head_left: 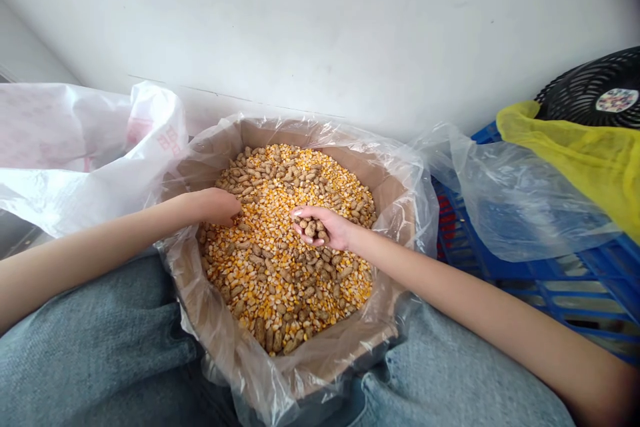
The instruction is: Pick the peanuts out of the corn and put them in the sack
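A cardboard box lined with a clear plastic bag (400,213) stands between my knees. Inside it, yellow corn kernels (273,213) lie mixed with unshelled peanuts (255,180). My right hand (333,223) is turned palm inward above the mix, its fingers curled around several peanuts (313,228). On the left side of the box, my left hand (219,205) reaches down to the surface of the mix with bent fingers. Its fingertips are mostly hidden, and what they hold, if anything, does not show.
A white plastic sack (90,193) with faint red print lies open at the left. On the right are a blue plastic crate (565,287), clear plastic film (525,207), yellow mesh cloth (580,147) and a black fan (595,80). A white wall (320,27) rises behind.
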The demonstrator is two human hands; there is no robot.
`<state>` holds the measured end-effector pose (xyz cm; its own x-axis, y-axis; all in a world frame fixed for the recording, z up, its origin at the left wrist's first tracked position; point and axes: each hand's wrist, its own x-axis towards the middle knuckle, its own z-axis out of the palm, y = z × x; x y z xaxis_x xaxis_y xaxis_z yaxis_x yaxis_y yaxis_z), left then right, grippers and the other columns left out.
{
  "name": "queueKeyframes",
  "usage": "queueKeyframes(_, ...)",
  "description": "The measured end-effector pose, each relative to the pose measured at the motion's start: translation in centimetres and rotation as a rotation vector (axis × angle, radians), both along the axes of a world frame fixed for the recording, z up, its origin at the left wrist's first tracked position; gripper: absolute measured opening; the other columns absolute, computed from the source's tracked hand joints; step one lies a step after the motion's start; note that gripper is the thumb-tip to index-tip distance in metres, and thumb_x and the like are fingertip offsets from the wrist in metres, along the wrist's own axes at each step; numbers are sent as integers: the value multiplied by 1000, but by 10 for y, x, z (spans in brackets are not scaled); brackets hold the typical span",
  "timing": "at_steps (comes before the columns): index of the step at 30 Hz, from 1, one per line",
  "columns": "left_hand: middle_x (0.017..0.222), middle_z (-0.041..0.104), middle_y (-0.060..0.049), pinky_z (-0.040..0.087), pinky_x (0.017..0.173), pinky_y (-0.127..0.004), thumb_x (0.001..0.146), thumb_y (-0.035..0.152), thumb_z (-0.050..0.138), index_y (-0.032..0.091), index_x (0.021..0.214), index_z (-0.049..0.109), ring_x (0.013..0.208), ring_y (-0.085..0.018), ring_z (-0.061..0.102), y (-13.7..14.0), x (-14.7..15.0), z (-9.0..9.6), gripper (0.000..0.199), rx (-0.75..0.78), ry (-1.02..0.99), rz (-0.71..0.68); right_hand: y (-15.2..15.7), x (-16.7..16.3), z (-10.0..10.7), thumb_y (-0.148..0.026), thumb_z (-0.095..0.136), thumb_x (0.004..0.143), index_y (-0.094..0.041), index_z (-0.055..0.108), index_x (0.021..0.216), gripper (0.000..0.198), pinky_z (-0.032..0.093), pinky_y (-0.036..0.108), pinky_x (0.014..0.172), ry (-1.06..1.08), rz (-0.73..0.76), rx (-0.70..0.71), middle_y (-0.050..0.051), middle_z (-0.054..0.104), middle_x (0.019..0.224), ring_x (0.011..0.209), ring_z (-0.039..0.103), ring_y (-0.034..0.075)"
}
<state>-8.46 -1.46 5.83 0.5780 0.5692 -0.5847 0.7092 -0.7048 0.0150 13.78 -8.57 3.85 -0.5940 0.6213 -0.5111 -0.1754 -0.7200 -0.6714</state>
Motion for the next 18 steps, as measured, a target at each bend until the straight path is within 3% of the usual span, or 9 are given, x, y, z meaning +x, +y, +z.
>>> queueKeyframes(4, 72, 61, -7, 37, 60, -24, 70, 29, 46, 15, 77, 62, 60, -14, 52, 4, 0, 11, 23, -106, -81, -15, 1, 1, -2, -29, 53, 63, -16, 45, 72, 17, 21, 12, 25, 22, -7, -2, -4, 51, 53, 36, 42, 5)
queueKeyframes(7, 77, 59, -2, 38, 61, -22, 74, 37, 40, 17, 88, 55, 65, -11, 51, 1, 3, 25, 29, -365, -334, 40, 3, 2, -4, -29, 51, 66, -15, 44, 69, 16, 21, 12, 25, 58, -14, -14, -3, 51, 54, 37, 42, 5)
queueKeyframes(11, 60, 47, 1, 39, 49, -21, 78, 42, 29, 16, 84, 49, 50, -8, 43, -9, 11, 31, 33, -674, -665, 328, 5, 4, -4, -30, 49, 69, -15, 44, 68, 17, 22, 11, 25, 114, -41, -58, -3, 51, 56, 38, 42, 5)
queueKeyframes(15, 52, 34, 3, 33, 37, -19, 79, 31, 20, 18, 79, 46, 37, -5, 24, -11, 17, 25, 29, -749, -908, 660, 6, 6, -1, -30, 48, 71, -15, 45, 71, 14, 24, 10, 25, 111, -111, -93, -2, 53, 59, 43, 47, 6)
queueKeyframes(18, 56, 39, 1, 31, 32, -16, 78, 28, 22, 17, 76, 45, 36, -4, 22, -8, 17, 23, 26, -824, -1069, 858, 6, 6, -1, -28, 46, 72, -17, 46, 75, 12, 29, 11, 26, 89, -147, -92, -1, 56, 64, 48, 53, 8)
